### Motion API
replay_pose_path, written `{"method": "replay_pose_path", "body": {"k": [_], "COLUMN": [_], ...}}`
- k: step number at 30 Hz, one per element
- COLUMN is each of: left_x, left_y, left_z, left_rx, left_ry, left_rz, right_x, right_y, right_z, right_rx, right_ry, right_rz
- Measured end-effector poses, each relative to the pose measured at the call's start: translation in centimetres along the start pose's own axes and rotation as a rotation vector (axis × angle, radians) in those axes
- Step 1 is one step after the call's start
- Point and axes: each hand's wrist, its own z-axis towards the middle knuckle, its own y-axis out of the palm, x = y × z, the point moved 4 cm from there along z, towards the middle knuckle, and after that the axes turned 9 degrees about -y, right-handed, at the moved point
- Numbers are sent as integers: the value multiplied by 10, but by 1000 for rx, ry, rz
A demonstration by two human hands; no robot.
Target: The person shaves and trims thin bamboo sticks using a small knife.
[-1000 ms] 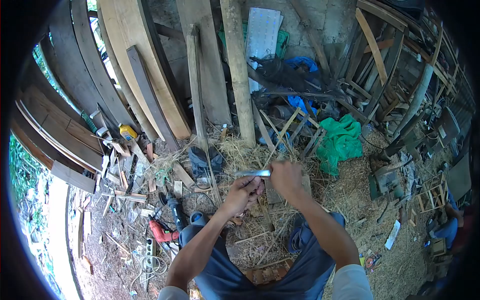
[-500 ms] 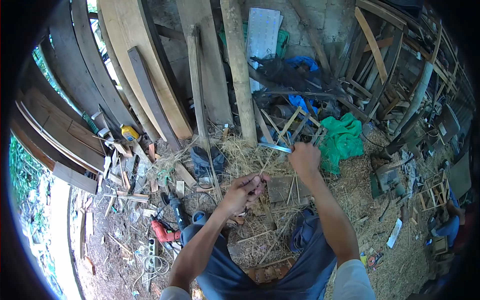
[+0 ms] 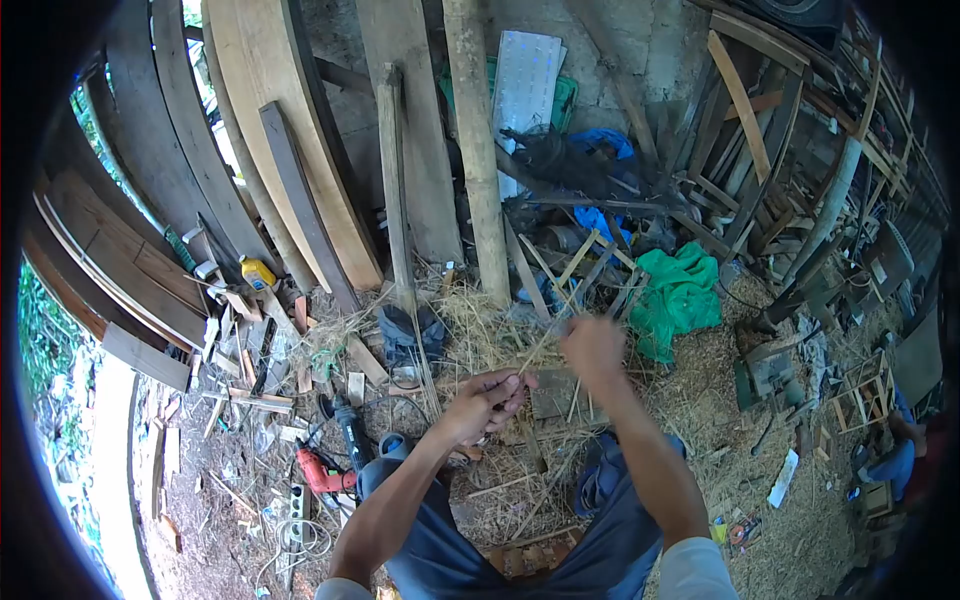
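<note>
My left hand (image 3: 482, 410) is closed in a pinch on a thin pale strip (image 3: 537, 352), likely split bamboo or wood, that slants up and to the right. Smeared by motion, my right hand (image 3: 597, 352) is a fist just right of the strip's far part. A knife with a narrow shiny blade was in that fist a moment ago; the blade cannot be made out now. Below the hands, between my knees, thin shavings (image 3: 500, 500) litter the ground.
A green plastic bag (image 3: 676, 295) lies beyond my right hand. A red power drill (image 3: 322, 472) and a dark power tool (image 3: 352, 435) rest by my left knee. Tall boards (image 3: 410, 130) and a pole (image 3: 472, 150) lean at the back. Another person (image 3: 890, 450) sits far right.
My right hand has moved slightly left and nearer to me, and is now blurred; the knife blade no longer shows clearly. My left hand stays nearly in place, still gripping the strip.
</note>
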Motion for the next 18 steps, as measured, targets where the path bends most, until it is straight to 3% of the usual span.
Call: {"method": "replay_pose_path", "body": {"k": [3,5,8,10,11,12,13,14,18], "left_x": [-3,0,-1,-3,-4,-8,-6,-3,-2], "left_y": [0,0,-3,-4,-6,-9,-11,-12,-8], "left_z": [-2,2,4,9,9,11,10,8,4], "left_rx": [29,93,87,160,232,231,286,341,461], "left_ry": [-2,16,32,118,197,186,305,429,471], "left_rz": [-20,61,34,143,249,249,371,490,640], "right_x": [36,21,-9,-37,-33,-22,-12,-2,0], "right_y": [-3,-10,-3,11,16,22,23,18,-7], "right_z": [24,12,-12,-30,-26,-18,-10,-2,-2], "right_rx": [106,161,74,-55,-59,-49,-39,-44,-41], "right_ry": [89,42,-38,-318,-312,-178,-46,-46,-13], "right_rz": [-103,-79,42,77,81,8,-65,-63,-38]}}
